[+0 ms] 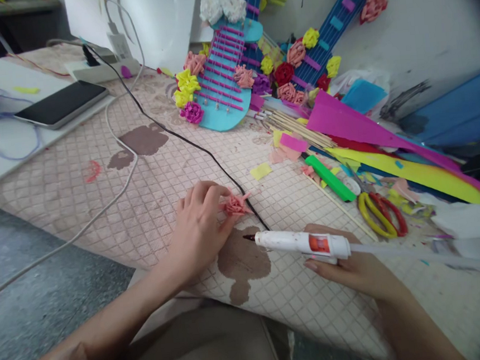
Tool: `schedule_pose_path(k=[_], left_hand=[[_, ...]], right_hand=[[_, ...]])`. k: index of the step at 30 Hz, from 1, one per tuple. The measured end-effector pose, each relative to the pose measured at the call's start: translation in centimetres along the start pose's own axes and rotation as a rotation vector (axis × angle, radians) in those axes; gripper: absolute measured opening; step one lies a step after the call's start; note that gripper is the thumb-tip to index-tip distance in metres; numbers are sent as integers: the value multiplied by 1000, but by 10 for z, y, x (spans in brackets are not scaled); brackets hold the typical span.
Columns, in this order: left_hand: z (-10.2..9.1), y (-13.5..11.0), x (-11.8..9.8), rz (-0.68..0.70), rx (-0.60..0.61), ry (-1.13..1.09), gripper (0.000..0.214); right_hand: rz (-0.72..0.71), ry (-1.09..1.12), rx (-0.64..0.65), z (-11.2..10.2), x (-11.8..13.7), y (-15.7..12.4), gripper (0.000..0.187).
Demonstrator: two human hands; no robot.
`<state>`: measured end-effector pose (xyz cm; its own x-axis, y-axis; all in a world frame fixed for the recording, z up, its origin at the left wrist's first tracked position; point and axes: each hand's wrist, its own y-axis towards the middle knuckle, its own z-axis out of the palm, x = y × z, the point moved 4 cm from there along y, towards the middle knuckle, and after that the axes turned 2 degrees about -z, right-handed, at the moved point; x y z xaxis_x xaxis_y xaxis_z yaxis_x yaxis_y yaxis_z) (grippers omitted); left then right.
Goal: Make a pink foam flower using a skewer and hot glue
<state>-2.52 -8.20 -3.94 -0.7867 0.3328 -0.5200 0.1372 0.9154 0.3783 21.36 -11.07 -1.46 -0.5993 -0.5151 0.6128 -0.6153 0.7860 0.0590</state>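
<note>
My left hand point(199, 223) rests on the quilted mat point(149, 199) with its fingers pinched on a small pink paper flower point(237, 204). My right hand point(348, 266) grips a white hot glue gun point(302, 243) lying almost level, its dark nozzle pointing left a little below the flower. The gun's black cord point(186, 142) runs up across the mat to a power strip point(102, 69).
Blue paper guitars decorated with paper flowers point(224, 72) lean at the back. Coloured paper sheets point(362, 130), wooden sticks point(298, 130), a green marker point(330, 179) and yellow-red scissors point(381, 212) lie to the right. A phone point(61, 103) sits on a white board at left.
</note>
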Motion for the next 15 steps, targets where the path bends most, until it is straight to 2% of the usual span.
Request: schedule_pose_path(k=[5,11,15], left_hand=[[4,4,0,-29,94,15,28],[4,7,-1,-63,139,26,25],[4,8,-1,-55,134,22,26]], right_hand=[[-13,-35,-25,0,-3,-3,14],[11,2,-32,-1,-9,-4,12],[55,18,-115,-4,-21,-9,18]])
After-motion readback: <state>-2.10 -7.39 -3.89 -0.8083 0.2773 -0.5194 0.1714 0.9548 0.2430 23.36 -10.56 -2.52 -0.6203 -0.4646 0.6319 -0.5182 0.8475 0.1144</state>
